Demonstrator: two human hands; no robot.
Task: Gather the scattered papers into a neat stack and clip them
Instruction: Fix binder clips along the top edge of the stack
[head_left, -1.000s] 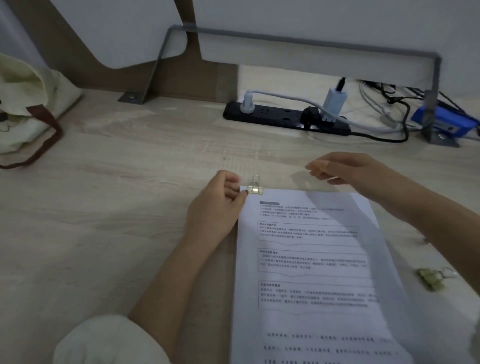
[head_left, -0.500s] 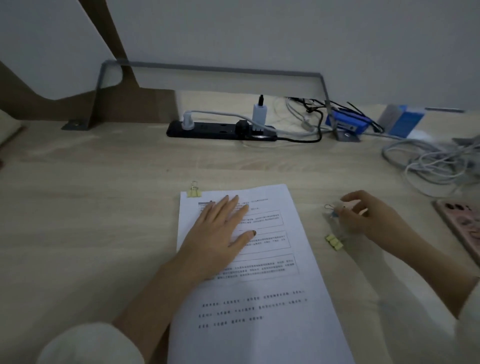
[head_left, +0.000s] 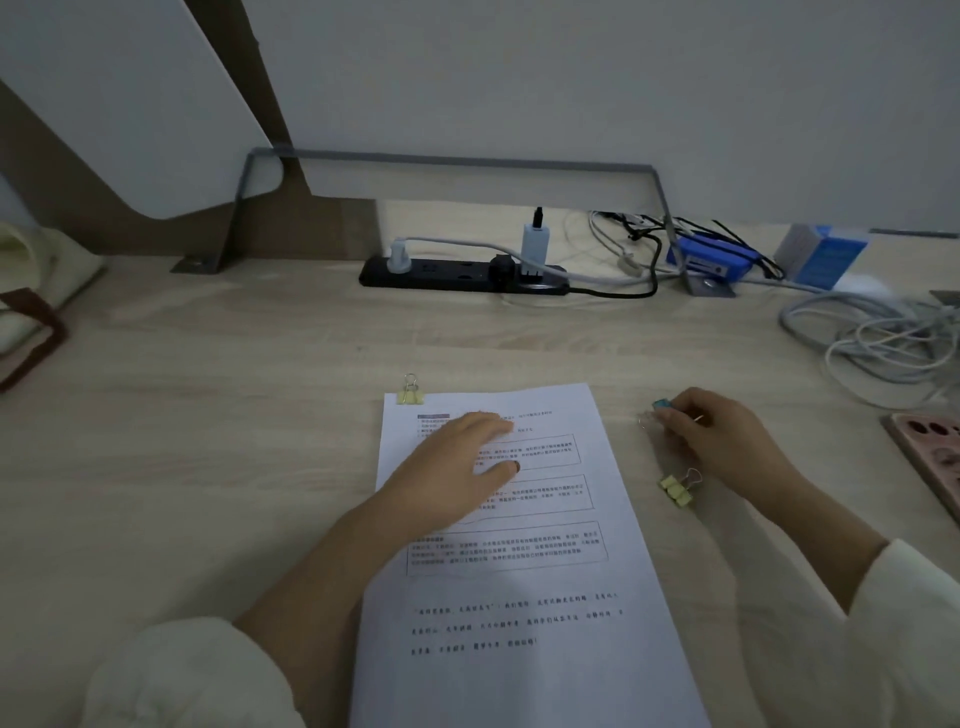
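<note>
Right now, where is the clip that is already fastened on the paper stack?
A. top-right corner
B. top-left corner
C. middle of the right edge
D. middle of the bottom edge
B: the yellow binder clip grips the top-left corner of the paper stack, just beyond the left hand lying flat on the page; the other yellow clip lies loose on the desk to the right.

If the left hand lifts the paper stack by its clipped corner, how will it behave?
The stack looks thin, so it would probably droop. One clip bites only the top left corner, so the sheets may fan out. It seems light; the left hand lying flat holds it.
</note>
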